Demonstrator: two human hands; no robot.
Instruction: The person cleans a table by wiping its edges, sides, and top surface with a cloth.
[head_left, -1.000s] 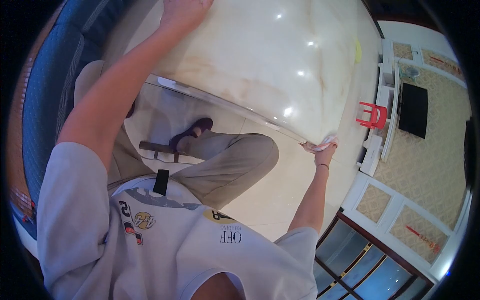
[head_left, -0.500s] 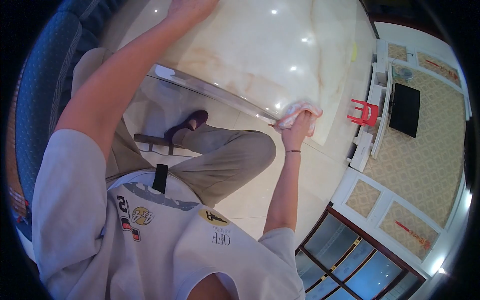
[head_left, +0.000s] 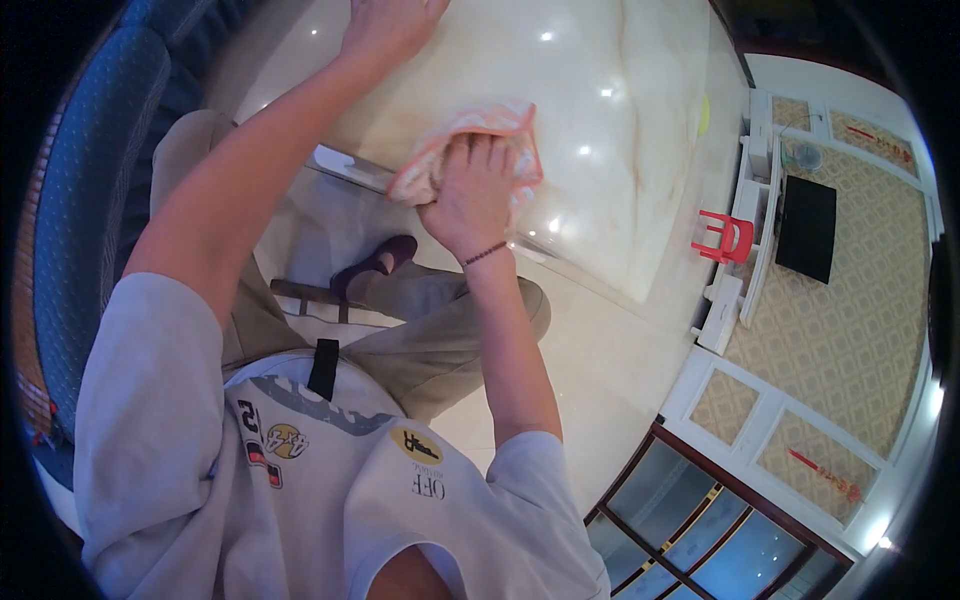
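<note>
Glossy marbled tabletop; patterned pink-edged cloth rumpled under right grip.

The cloth lay along the near edge of the worktop; a sofa stood left, a chair and television right.

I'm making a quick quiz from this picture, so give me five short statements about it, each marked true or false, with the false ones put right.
1. The right hand is on a cloth with pinkish edging. True.
2. The bracelet is on the left wrist. False: it is on the right wrist.
3. The cloth lies on the floor. False: it is on the pale, shiny tabletop.
4. The left hand is apart from the cloth. True.
5. The small chair near the black screen is blue. False: it is red.
</note>
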